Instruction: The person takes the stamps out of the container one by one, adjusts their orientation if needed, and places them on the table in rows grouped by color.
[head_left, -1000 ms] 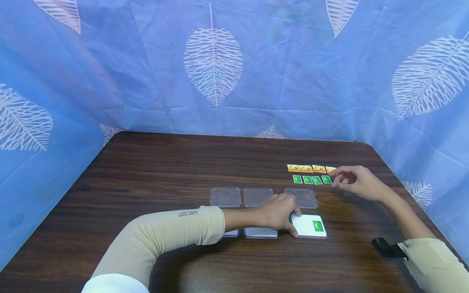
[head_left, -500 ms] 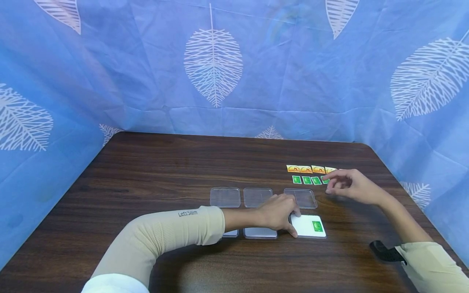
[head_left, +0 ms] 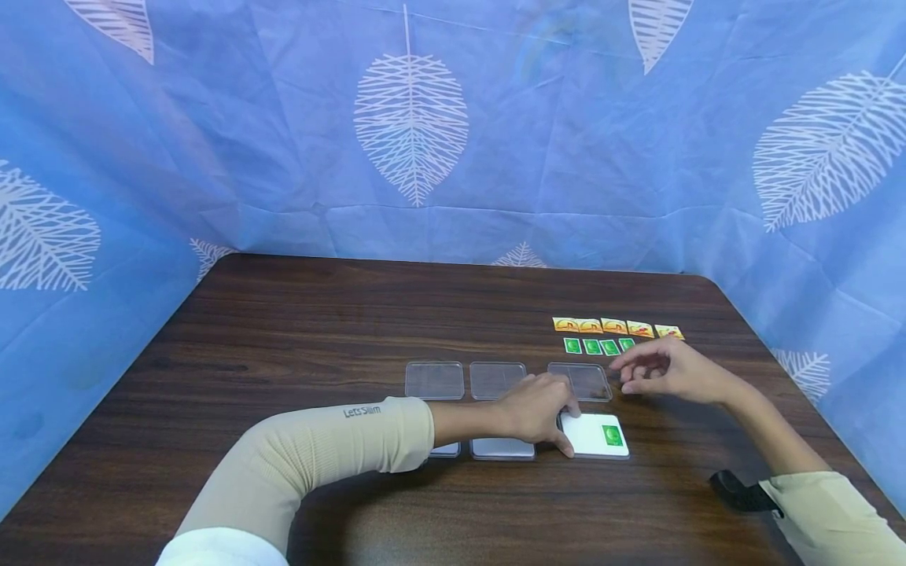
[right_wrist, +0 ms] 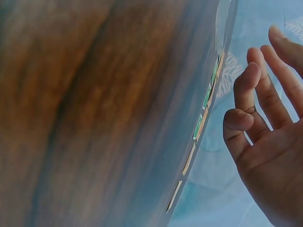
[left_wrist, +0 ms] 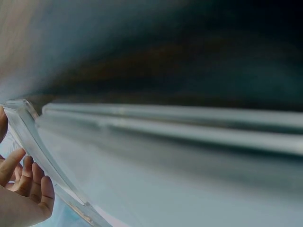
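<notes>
On the table, my left hand (head_left: 534,407) holds a flat clear plastic box (head_left: 593,446) by its left end, thumb at the near edge and fingers towards the far edge. White backing fills the box, with one small green picture card (head_left: 612,435) at its right side. My right hand (head_left: 661,368) is raised beyond the box's right side, near a clear lid (head_left: 591,380). In the right wrist view its fingers (right_wrist: 246,85) are loosely bent and nothing shows between them. Beyond it lie a row of small green cards (head_left: 591,347) and a row of yellow cards (head_left: 613,326).
Two more clear lids stand to the left, one at the far left (head_left: 435,380) and one in the middle (head_left: 488,379). Below them, partly under my left arm, are two more white-filled boxes, including the middle box (head_left: 504,450). A blue leaf-print cloth (head_left: 283,141) hangs around the brown table (head_left: 318,314).
My right hand has moved left and nearer, away from the card rows, uncovering the right end of the yellow row. My left hand and the box have stayed put.
</notes>
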### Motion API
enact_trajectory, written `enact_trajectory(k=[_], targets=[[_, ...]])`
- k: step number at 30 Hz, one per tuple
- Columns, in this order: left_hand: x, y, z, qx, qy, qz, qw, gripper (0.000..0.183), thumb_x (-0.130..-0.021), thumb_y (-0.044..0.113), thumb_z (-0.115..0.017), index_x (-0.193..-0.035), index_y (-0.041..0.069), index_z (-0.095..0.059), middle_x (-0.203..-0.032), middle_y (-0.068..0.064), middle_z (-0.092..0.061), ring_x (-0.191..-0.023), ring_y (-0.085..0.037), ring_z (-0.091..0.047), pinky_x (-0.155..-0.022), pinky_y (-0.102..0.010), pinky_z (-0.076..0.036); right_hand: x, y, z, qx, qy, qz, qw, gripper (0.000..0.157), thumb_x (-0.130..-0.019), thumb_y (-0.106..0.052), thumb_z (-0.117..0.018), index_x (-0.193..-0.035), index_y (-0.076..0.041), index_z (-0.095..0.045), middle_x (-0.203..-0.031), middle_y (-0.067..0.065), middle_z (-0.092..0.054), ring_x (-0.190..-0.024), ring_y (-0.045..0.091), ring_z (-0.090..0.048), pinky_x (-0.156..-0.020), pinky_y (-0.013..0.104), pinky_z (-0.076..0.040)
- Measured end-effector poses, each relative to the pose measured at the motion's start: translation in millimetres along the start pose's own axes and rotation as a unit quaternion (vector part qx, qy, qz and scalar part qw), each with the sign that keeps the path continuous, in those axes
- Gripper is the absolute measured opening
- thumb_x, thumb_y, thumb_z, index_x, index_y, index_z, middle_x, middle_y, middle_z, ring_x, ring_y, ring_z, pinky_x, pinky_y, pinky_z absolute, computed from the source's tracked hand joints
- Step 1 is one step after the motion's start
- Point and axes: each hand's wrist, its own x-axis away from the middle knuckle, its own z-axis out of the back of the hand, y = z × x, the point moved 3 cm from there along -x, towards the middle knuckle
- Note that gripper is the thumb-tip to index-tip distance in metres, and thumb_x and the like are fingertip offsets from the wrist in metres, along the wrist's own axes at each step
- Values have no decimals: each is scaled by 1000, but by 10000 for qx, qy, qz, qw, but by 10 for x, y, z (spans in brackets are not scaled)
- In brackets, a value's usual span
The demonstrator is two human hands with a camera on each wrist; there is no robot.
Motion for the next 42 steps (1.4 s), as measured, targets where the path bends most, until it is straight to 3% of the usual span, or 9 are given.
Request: enact_trajectory(k=[21, 30, 36, 42], targets=[[7, 13, 7, 43, -47, 84, 9999, 50, -77, 35, -93, -117, 9, -78, -118, 1, -70, -113, -9, -63, -93, -18, -48, -51, -88, -230, -455, -771, 74, 9960, 18, -89, 6, -76, -106, -2, -75, -82, 9, -70, -64, 15, -56, -55, 27, -49], [1, 16, 2, -37, -25, 99, 9999, 50, -77, 36, -93, -117, 10, -79, -118, 2, -71, -112, -9, -62, -92, -18, -48, -37, -103, -303, -369, -1024, 124, 9940, 18, -88, 0, -81, -104, -5, -76, -78, 7, -67, -61, 17, -51, -50, 26, -42], [-3, 13, -3, -16, -15, 34, 10000, 49, -76, 35, -94, -116, 10, -79, -117, 2, -71, -110, -8, -62, -89, -16, -47, -42, -143, -359, -308, -1201, 261, 9919, 17, -87, -1, -82, -102, -6, -77, -75, 7, -66, -59, 16, -51, -51, 24, -45], [-1, 14, 0, 24, 5, 3, 10000, 49, -76, 35, -94, -115, 9, -79, -117, 1, -71, -109, -8, -63, -88, -15, -47, -46, -186, -399, -115, -1146, 84, 9933, 19, -85, -5, -85, -100, -8, -75, -74, 5, -64, -60, 11, -54, -53, 24, -48]])
